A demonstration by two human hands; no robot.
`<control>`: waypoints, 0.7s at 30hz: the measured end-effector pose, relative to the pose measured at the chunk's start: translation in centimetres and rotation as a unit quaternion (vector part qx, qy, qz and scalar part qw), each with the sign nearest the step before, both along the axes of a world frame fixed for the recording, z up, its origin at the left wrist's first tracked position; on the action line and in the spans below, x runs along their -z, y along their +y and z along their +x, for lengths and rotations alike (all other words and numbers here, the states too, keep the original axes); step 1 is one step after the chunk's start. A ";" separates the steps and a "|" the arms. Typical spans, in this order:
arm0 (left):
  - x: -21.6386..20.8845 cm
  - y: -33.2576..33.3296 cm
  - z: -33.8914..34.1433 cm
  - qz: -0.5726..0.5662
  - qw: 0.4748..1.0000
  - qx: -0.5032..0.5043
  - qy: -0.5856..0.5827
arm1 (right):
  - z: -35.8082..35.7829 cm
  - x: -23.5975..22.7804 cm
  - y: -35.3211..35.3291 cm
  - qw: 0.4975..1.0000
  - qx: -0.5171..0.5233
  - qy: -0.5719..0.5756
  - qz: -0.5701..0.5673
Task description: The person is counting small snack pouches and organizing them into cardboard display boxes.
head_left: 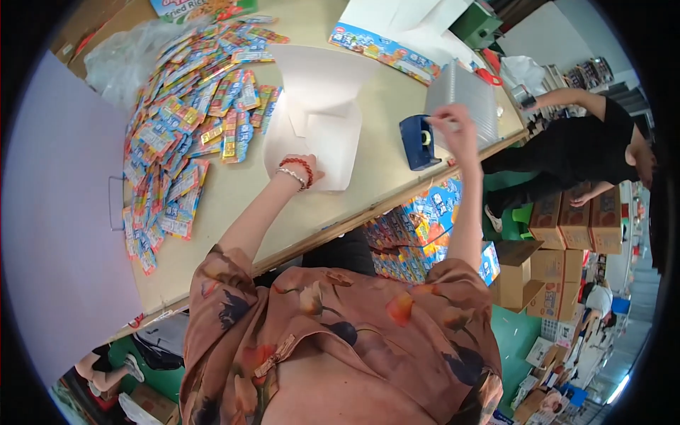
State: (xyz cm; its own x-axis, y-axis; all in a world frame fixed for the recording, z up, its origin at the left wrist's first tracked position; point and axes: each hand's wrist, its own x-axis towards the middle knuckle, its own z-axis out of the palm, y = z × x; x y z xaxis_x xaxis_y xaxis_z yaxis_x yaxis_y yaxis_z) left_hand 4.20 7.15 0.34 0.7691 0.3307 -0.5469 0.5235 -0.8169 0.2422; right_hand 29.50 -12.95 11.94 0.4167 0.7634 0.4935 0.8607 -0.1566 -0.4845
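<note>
An open white cardboard box stands on the table in front of me, its tall lid flap raised at the far side. My left hand, with a red bead bracelet and a pale one at the wrist, grips the near edge of the box. Its fingertips are partly hidden. To the right of the box is a dark blue tape dispenser with a roll of tape in it. My right hand is raised just beside the dispenser, fingers pinched together. Whatever lies between those fingertips is too small to make out.
Many colourful small packets are heaped at the left on the table. Clear plastic trays are stacked beyond the dispenser. Printed blue boxes are piled below the table edge. Another person stands at the right near brown cartons.
</note>
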 end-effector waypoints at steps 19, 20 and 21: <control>-10.8 -3.5 -4.2 -0.179 0.901 -0.063 -0.391 | 17.0 -2.0 -7.0 0.928 -0.007 0.235 -0.291; -11.1 -3.8 -3.7 -0.187 0.895 -0.053 -0.401 | 16.8 -1.8 -7.3 0.934 -0.009 0.238 -0.267; -11.2 -3.9 -3.2 -0.192 0.889 -0.047 -0.412 | 16.4 -1.8 -7.0 0.940 -0.014 0.240 -0.242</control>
